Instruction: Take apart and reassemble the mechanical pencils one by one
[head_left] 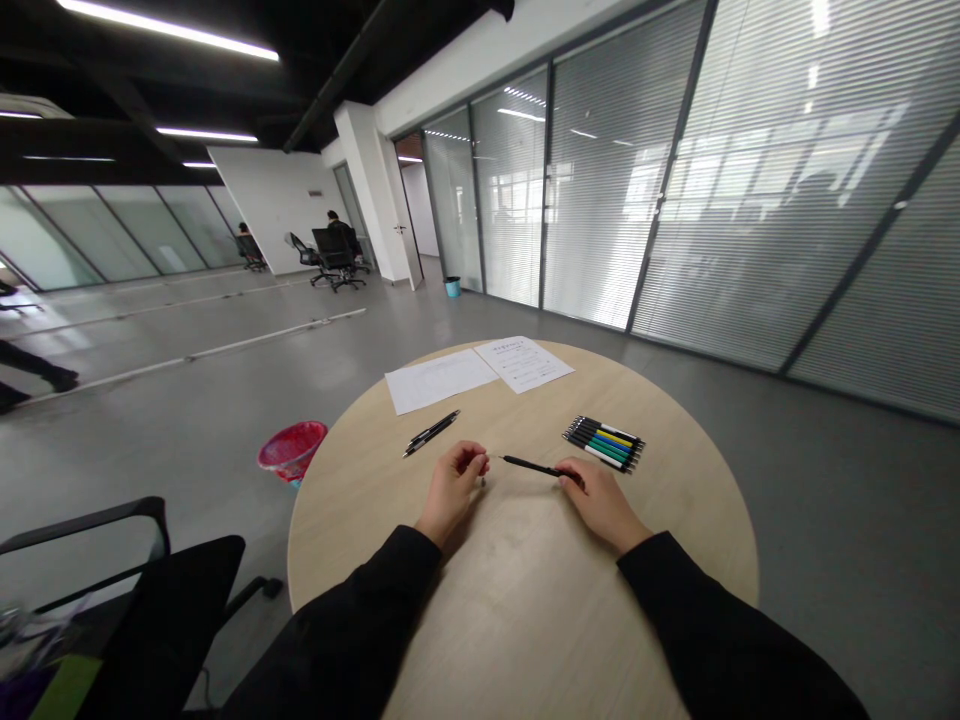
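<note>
Right hand [604,505]: we pinch a black pen [536,466], its end hidden by our fingers | left hand [452,490]: fingertips curled, any hold too small to tell | beyond left: two pens [431,433] | beyond right: pen row [604,445]

A round wooden table [517,620] is topped by two paper sheets [442,381], with black pens [431,433] laid below them and a row of coloured pens [604,444] set to their right.

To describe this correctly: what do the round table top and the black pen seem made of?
The round table top looks like pale wood-grain laminate, with faint streaks. The black pen looks like plastic, given its dull surface; painted metal is possible.
</note>
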